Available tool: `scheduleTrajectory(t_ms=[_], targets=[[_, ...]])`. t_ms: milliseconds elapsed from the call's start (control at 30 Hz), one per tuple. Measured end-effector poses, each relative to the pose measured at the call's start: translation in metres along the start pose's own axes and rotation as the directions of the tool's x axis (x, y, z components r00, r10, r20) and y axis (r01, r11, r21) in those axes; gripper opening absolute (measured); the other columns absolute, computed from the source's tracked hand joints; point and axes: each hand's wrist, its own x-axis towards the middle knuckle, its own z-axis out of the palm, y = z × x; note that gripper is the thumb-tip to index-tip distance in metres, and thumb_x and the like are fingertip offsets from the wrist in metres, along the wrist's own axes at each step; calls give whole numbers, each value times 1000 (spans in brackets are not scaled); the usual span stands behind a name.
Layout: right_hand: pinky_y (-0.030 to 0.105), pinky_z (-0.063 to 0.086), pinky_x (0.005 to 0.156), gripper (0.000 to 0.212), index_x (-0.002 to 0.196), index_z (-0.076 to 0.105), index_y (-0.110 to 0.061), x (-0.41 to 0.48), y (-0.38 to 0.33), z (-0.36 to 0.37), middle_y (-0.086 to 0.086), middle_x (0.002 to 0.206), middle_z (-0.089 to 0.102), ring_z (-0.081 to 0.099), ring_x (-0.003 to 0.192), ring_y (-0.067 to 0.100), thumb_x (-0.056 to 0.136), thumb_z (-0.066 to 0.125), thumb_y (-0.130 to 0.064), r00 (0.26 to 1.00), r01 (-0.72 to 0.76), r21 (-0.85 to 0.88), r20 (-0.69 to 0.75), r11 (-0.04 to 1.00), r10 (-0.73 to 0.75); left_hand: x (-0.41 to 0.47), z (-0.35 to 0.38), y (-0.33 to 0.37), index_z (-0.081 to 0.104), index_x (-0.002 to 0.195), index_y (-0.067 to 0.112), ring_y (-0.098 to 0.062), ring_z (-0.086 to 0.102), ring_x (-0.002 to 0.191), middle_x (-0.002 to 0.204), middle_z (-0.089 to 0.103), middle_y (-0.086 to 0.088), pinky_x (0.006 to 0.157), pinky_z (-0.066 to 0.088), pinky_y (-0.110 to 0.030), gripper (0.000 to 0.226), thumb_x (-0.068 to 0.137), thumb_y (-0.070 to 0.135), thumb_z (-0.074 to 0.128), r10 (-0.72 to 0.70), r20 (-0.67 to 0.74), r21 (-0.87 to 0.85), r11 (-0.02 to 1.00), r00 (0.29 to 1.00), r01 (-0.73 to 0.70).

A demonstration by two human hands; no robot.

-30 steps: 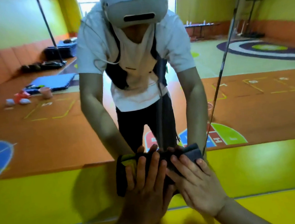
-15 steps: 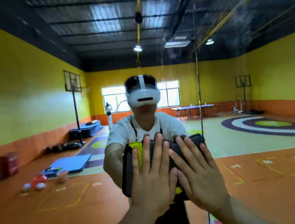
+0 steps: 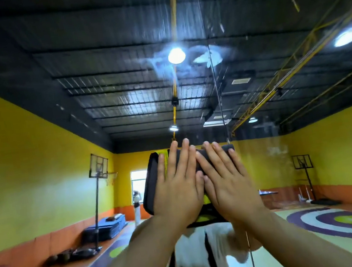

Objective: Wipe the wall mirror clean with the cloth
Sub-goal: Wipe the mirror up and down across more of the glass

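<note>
The wall mirror fills the whole view and reflects a yellow-walled gym hall. A dark grey folded cloth with a yellow patch is pressed flat against the glass at centre. My left hand lies on the cloth with straight, spread fingers. My right hand lies beside it, also flat, its fingers touching the left hand's. Both palms cover most of the cloth. My own reflection in a white shirt shows below the hands.
A vertical seam between mirror panels runs just right of the hands. White smears and specks sit on the glass high up near a reflected ceiling lamp. Reflected basketball hoops, blue mats and a painted floor lie behind.
Both hands have pushed the cloth steadily up the mirror, from its bottom edge to well above head height. The camera has tilted up with them.
</note>
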Motion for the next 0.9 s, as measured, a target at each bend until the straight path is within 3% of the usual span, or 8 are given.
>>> scheduleTrajectory(t_ms=[100,233,333,533,667,767,833,900], targets=[[49,23,123,55,159,39,-19,58,21,3,8,168,30,26,156,23,108,27,-36,1000,-27,-28,-10,999,27,60,-8,-14,20,163,14,-26,-2,160,173,5,-3,126,6,-53,63,107,41,13,-4,-37,10,1000,999,4],[44,8,127,61,163,27,-25,134,49,1,3,171,21,15,159,19,107,13,-45,998,-51,-45,24,998,52,138,-24,-29,-2,165,20,-19,-23,156,171,-16,3,127,-12,-47,67,103,43,-3,-33,-20,-15,999,999,32],[40,-5,129,69,165,10,-29,180,71,-2,-4,173,1,-4,160,13,101,-4,-50,997,-52,-17,62,999,53,187,-32,-42,-3,164,21,-18,-22,156,172,-16,4,128,-11,-46,60,109,42,4,-39,-34,-19,999,999,38],[37,-11,128,76,165,2,-26,243,94,-12,-4,173,-2,-8,159,11,95,-10,-53,995,-40,-13,95,999,41,250,-47,-60,2,166,20,-19,-18,157,173,-10,3,128,-11,-45,60,110,43,12,-15,-33,-26,1000,999,14],[39,-13,128,61,165,-7,-21,251,91,-28,0,173,-14,-18,157,12,110,13,-39,968,-102,-3,229,995,100,249,-57,-68,-3,165,20,-18,-23,156,172,-16,3,126,-16,-42,61,111,44,14,-3,41,-118,993,999,8],[44,-13,127,59,166,1,-17,260,62,-38,4,172,-13,-18,158,17,111,18,-33,917,-328,149,285,933,277,242,-64,-75,-3,165,22,-14,-25,155,170,-19,5,126,-17,-40,58,112,41,11,-41,80,-197,979,996,57],[45,-14,126,59,166,3,-17,260,46,-33,4,173,-11,-17,158,18,112,16,-37,907,-392,181,237,902,347,236,-64,-71,-1,165,23,-13,-23,155,171,-17,4,127,-15,-41,57,111,39,9,-77,60,-213,973,995,88],[43,-14,126,58,166,2,-20,250,43,-21,3,173,-11,-17,158,17,112,14,-40,940,-326,90,139,941,312,231,-57,-67,2,165,23,-16,-20,157,172,-13,2,127,-13,-42,57,111,39,10,-96,-12,-174,980,995,93]])
